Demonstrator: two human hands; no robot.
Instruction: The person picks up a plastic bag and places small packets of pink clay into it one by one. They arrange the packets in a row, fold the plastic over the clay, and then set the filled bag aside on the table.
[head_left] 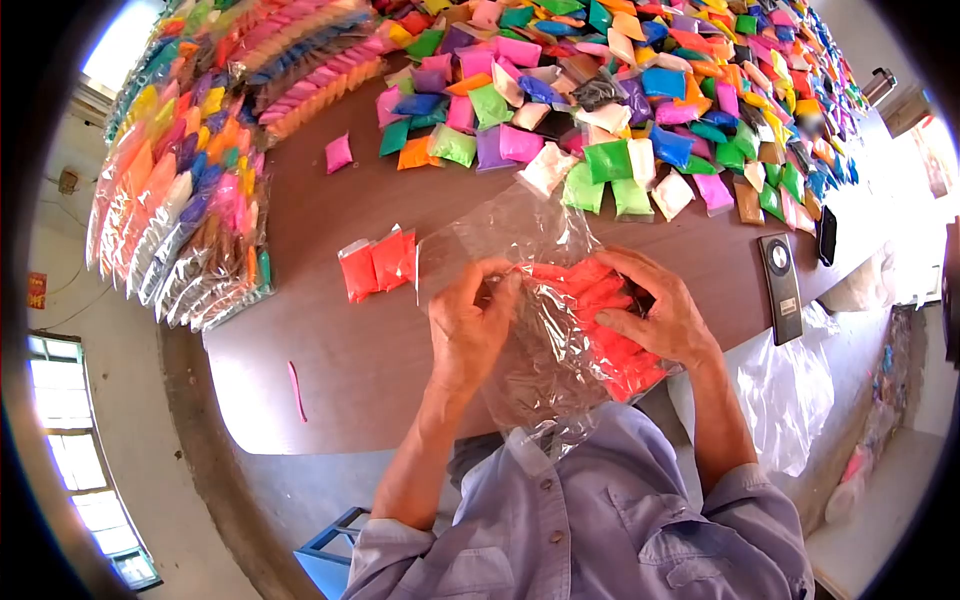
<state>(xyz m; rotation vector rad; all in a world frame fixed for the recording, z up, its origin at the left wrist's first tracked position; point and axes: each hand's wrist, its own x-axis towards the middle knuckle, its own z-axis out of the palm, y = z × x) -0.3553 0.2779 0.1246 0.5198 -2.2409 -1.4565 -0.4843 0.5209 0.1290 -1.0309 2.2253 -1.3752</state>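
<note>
A large clear plastic bag [535, 375] is held in front of my chest, at the table's near edge. Several soft red packets [590, 300] are bunched together on the bag's right side; glare hides whether all of them sit inside. My left hand [470, 325] pinches the bag with thumb and fingers near its left side. Curled around the red packets, my right hand [660, 310] presses them with its thumb and fingers. Left of the bag, a few more red packets [378, 265] lie side by side on the brown table [330, 345].
A heap of small colourful packets [610, 160] covers the table's far side. Filled clear bags [190, 210] are stacked at the left. A single pink packet [338, 152] and a pink strip [297, 390] lie apart. A phone [780, 285] rests at the right edge, near hanging plastic [790, 395].
</note>
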